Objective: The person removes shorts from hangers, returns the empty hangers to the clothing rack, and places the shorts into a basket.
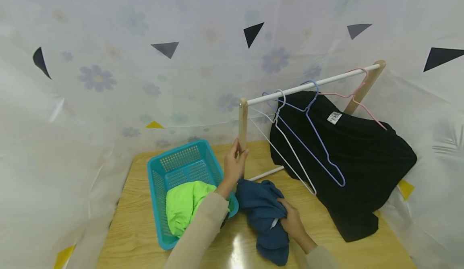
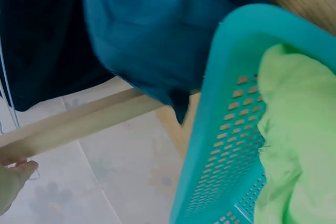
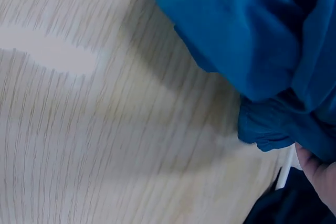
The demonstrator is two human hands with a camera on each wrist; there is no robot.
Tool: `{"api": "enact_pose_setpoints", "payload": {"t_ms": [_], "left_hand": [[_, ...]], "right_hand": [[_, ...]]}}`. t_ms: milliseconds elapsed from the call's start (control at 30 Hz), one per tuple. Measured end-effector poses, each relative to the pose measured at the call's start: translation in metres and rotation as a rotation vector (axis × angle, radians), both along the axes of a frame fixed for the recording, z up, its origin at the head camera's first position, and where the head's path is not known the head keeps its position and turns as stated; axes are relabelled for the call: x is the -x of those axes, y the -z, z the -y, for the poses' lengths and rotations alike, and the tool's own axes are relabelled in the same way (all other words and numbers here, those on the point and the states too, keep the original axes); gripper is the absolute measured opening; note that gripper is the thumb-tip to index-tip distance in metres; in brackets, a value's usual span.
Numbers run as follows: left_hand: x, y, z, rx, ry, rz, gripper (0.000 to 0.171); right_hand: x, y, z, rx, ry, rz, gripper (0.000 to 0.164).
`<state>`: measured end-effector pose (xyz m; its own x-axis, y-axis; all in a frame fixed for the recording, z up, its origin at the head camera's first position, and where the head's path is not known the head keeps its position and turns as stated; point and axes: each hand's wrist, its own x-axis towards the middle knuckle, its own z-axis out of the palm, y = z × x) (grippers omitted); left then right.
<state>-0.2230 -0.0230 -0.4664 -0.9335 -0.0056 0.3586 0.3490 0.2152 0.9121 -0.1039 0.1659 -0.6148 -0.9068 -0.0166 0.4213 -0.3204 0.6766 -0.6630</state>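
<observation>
One risk mid-frame: toppling rack [image 1: 337, 77] by tugging post [image 1: 243, 120] clamped in left fingers [image 1: 234, 147], gripping blue garment [image 1: 259, 200] in right fingers [image 1: 284, 204].

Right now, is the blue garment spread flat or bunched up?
Bunched up: the blue garment shows thick, overlapping folds beside the basket, with the right hand gripping one side.

We cannot read the tiny label [image 1: 334, 118] on the black garment [image 1: 348, 160]; a left sleeve [image 1: 203, 224] hides part of the basket [image 1: 155, 204]; the right wrist view crops our blue garment [image 3: 252, 40] and right hand [image 3: 320, 177].
</observation>
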Motion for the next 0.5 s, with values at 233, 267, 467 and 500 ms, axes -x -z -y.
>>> {"api": "enact_pose_setpoints", "payload": {"t_ms": [233,267,467,500], "left_hand": [[-0.022,-0.010,0.031,0.001,0.033,0.075,0.051],[-0.024,-0.006,0.038,0.025,0.023,0.067,0.051],[-0.036,0.022,0.088,0.111,-0.073,0.042,0.054],[-0.039,0.025,0.096,0.120,-0.094,0.041,0.053]], "right_hand": [[-0.011,-0.019,0.003,0.043,0.075,-0.015,0.053],[-0.012,-0.021,0.004,0.044,0.092,-0.020,0.052],[-0.018,-0.039,0.004,0.065,0.142,-0.044,0.048],[-0.018,-0.042,0.004,0.065,0.140,-0.052,0.048]]}}
